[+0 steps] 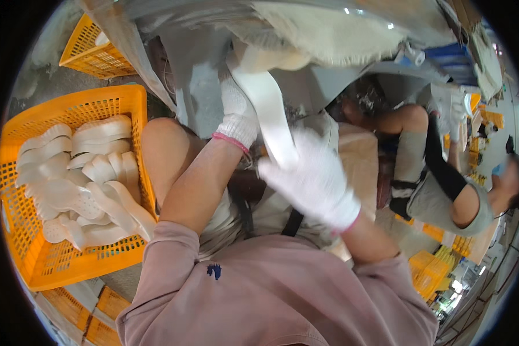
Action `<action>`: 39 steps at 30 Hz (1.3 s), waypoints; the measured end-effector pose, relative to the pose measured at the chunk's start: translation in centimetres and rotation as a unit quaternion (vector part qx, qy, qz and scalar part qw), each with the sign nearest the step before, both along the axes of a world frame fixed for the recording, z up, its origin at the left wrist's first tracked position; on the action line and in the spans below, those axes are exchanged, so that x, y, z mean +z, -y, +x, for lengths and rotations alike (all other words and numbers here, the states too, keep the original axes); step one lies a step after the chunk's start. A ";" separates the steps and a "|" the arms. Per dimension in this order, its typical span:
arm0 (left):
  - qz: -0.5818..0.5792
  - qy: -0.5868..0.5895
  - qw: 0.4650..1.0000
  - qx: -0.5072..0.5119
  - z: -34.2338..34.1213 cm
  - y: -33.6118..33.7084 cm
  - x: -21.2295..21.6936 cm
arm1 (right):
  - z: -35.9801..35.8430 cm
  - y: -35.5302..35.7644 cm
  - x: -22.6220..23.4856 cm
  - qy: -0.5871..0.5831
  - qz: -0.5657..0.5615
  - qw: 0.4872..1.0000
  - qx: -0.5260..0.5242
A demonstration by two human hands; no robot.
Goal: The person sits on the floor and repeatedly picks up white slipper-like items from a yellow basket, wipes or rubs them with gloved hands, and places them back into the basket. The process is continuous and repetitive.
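A long white shoe sole slants across the middle, its far end up against a cream, frayed-edged round pad, which looks like a buffing wheel. My left hand, in a white knit glove with a pink cuff, is closed on the sole along its left side; its fingertips are hidden. At the sole's near end is my right hand, gloved the same way. Motion smears its fingers, so I cannot tell whether they grip the sole or only touch it.
To my left stands an orange crate holding many white soles. Another orange crate sits behind it. Grey panels enclose the space under the round pad. At the right a co-worker sits close by, with more crates beyond.
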State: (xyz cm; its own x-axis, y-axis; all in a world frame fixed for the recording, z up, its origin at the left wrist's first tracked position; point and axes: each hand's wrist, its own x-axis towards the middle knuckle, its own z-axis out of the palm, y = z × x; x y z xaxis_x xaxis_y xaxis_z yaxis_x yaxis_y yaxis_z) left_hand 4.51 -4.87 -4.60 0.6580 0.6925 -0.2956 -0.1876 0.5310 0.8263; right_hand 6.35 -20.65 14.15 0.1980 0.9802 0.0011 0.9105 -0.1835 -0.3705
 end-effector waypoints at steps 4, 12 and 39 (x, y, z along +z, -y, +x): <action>0.435 -0.288 0.848 0.096 1.3 -1.3 -2.2 | 1.1 -1.7 -1.3 0.158 0.011 0.987 0.021; -0.275 0.081 0.949 0.134 -1.2 3.5 2.5 | -2.4 4.4 1.0 -0.202 -0.055 0.954 -0.216; -0.009 0.001 0.990 0.139 -2.9 2.8 2.2 | -1.4 2.4 -0.4 -0.186 0.039 0.973 -0.133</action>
State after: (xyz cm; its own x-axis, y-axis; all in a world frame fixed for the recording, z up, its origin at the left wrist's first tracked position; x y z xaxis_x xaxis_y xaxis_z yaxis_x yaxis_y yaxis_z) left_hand 1.63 -7.65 -2.45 0.4436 0.8412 -0.3092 -0.3303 0.4741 0.8161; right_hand 4.92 -23.07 13.73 0.4460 0.8938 -0.0472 0.6348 -0.3531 -0.6873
